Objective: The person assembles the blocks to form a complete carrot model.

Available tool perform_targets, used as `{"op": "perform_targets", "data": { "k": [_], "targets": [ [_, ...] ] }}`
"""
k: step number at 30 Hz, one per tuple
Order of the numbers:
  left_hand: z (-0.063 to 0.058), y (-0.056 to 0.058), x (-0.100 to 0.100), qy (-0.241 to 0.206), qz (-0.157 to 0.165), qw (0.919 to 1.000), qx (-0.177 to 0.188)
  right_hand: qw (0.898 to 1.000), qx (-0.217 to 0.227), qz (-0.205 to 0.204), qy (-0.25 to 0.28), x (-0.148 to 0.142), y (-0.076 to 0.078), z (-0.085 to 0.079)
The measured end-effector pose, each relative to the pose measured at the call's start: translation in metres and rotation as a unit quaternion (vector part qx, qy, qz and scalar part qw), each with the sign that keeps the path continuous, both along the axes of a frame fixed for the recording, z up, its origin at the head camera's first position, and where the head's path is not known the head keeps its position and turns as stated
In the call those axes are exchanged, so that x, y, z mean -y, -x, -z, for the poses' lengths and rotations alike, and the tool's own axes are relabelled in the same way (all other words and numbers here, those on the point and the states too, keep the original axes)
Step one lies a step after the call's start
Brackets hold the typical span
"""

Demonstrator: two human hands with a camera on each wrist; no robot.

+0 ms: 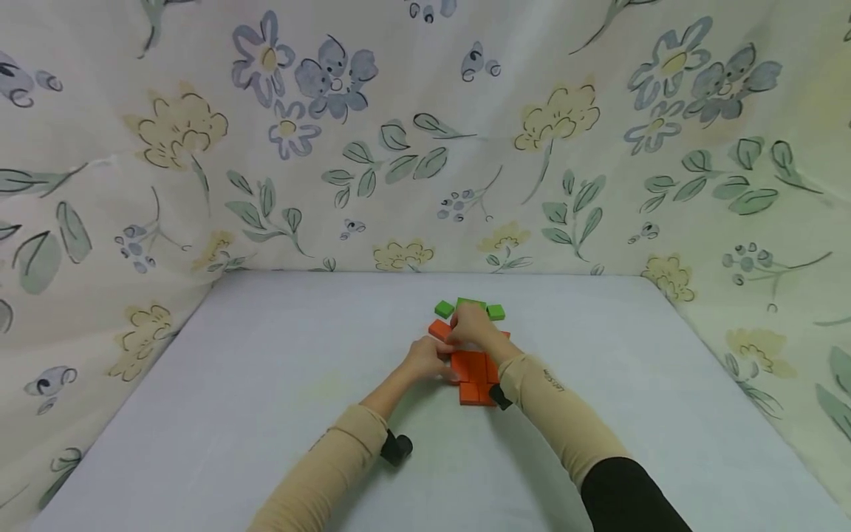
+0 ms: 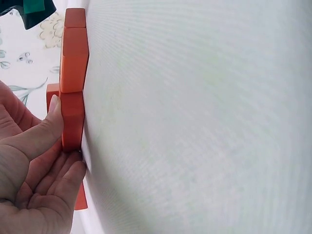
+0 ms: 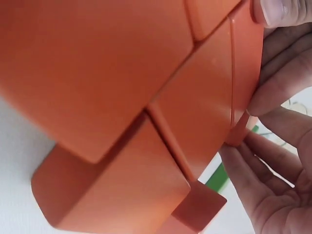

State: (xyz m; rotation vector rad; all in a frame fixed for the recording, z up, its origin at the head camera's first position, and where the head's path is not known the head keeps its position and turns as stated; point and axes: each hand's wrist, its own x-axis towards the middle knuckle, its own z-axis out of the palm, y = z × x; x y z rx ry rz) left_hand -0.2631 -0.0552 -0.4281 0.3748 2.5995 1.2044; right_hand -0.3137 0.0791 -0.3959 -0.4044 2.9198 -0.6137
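Observation:
Orange blocks lie edge to edge in a flat cluster on the white table. My left hand is at the cluster's left side, its thumb and fingers spanning an orange block at the edge. On the far side, my right hand bends down with curled fingers. In the right wrist view, its fingertips pinch a small orange block at the end of the row. Another orange block sits just left of the right hand, which hides part of the cluster.
Beyond the right hand are a left green block, a middle green block and a right green block. The white tabletop extends around the blocks, and a flowered cloth hangs behind it.

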Motion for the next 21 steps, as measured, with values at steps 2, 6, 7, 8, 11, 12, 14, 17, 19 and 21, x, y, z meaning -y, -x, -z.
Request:
{"op": "perform_targets", "data": {
  "k": [2,6,7,8,11,12,14,17,19,21],
  "targets": [
    [0.001,0.0,-0.001,0.0,0.001,1.0,0.0,1.0,0.005,0.0,0.0,0.0,0.0,0.001],
    [0.001,0.0,-0.001,0.004,0.002,1.0,-0.007,1.0,0.003,-0.009,0.007,-0.004,0.001,-0.001],
    [0.001,0.0,-0.001,0.003,0.002,1.0,-0.008,1.0,-0.002,-0.012,0.011,-0.006,0.001,-0.002],
    [0.001,0.0,-0.001,0.001,0.002,1.0,-0.009,1.0,-0.008,-0.015,0.014,-0.009,0.0,-0.005],
    [0.0,-0.001,-0.001,-0.009,0.0,1.0,0.001,0.999,-0.034,-0.019,0.023,-0.02,-0.002,-0.015],
    [0.0,-0.001,-0.001,-0.012,0.0,0.9999,0.002,0.999,-0.042,-0.02,0.027,-0.025,-0.003,-0.019],
    [0.0,-0.002,-0.001,-0.014,0.003,0.9999,0.005,0.998,-0.048,-0.019,0.031,-0.034,-0.009,-0.029],
    [-0.001,-0.002,-0.001,-0.017,0.009,0.9998,0.006,0.998,-0.056,-0.024,0.036,-0.048,-0.023,-0.041],
    [0.0,-0.002,0.0,-0.017,0.008,0.9998,0.003,0.997,-0.058,-0.037,0.044,-0.057,-0.035,-0.044],
    [0.0,-0.002,0.0,-0.014,0.006,0.9999,0.0,0.995,-0.061,-0.051,0.055,-0.064,-0.047,-0.044]
  ]
}}
